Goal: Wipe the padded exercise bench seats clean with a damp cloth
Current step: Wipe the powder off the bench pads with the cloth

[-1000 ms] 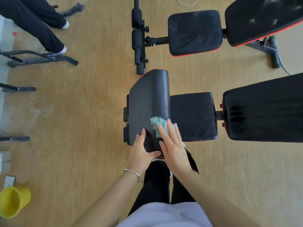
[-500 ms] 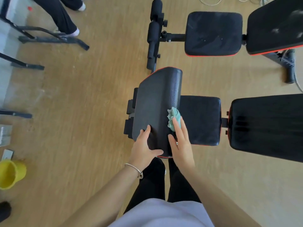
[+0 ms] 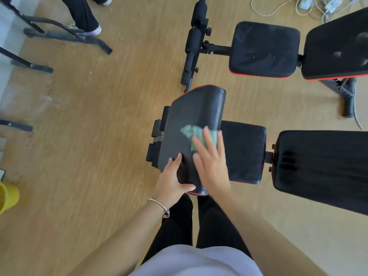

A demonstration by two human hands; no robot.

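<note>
A raised black curved pad (image 3: 196, 116) with red trim stands at the end of the near exercise bench. Behind it lie the flat seat pad (image 3: 244, 152) and the long back pad (image 3: 322, 168). My left hand (image 3: 173, 181) grips the pad's near lower corner, thumb along the edge. With straight fingers, my right hand (image 3: 211, 162) presses a green cloth (image 3: 192, 134) flat on the pad's upper face; the hand is motion-blurred. A second bench lies beyond, with its seat pad (image 3: 263, 48) and back pad (image 3: 336, 44) showing pale smudges.
A yellow bucket (image 3: 7, 196) sits at the left edge. Black metal frame legs (image 3: 65, 35) and another person's legs (image 3: 83, 14) are at top left. White cables (image 3: 278, 5) lie at top right. Wooden floor (image 3: 89, 136) surrounds the benches.
My right hand has slid the cloth further up and across the curved pad, away from me. My left hand keeps its grip on the pad's corner. The view has shifted slightly.
</note>
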